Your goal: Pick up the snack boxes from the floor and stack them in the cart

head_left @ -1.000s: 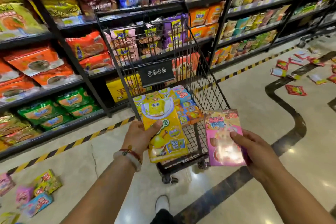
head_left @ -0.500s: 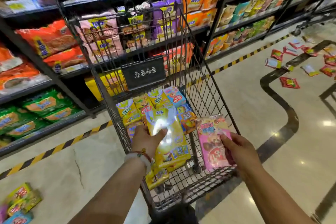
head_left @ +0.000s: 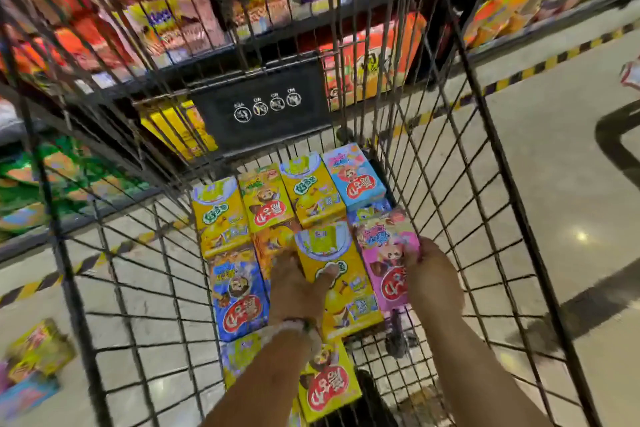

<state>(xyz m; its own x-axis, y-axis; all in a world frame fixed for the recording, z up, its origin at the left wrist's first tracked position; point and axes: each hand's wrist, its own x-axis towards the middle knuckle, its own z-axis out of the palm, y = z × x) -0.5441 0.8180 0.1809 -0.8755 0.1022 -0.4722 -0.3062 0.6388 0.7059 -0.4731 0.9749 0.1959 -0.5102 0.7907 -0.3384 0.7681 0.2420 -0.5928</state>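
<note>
You've brought both boxes down into the cart [head_left: 485, 184]: left hand [head_left: 294, 284] grasping the yellow box [head_left: 332, 274], right hand [head_left: 433, 274] pinching the pink box [head_left: 384, 253], both near the right wall, ready to release.

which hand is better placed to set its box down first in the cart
Probably the left hand: its yellow box already lies low over the packed row in the cart. The right hand holds the pink box tilted beside the side wire.

boxes [head_left: 266, 204] in rows on cart [head_left: 446, 204] floor, more boxes [head_left: 38, 354] on floor left of cart, shelves [head_left: 194, 55] behind
</note>
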